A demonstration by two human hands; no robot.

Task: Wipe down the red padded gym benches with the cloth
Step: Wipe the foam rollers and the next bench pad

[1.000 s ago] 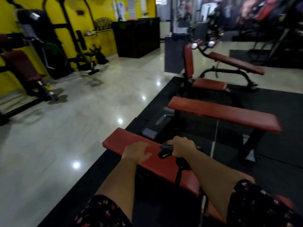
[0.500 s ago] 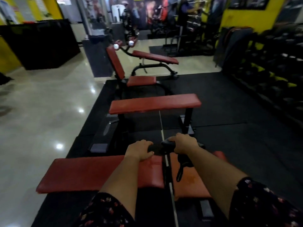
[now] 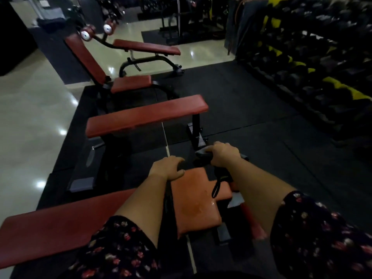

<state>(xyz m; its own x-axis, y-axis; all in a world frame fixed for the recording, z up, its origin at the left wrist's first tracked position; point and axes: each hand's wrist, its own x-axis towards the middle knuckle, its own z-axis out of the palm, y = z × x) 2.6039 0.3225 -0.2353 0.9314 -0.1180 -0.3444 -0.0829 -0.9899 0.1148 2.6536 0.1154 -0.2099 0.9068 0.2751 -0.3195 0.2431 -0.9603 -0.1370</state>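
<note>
Your right hand (image 3: 224,156) covers most of the dark crumpled cloth (image 3: 202,158), so you cannot tell its full shape or how much of it touches the pad; your forearms hide the middle of the nearest red padded bench (image 3: 60,228), and its left end runs off the picture's edge. The dark racked dumbbells (image 3: 314,63) at the right are blurred, too smeared to tell apart.
</note>
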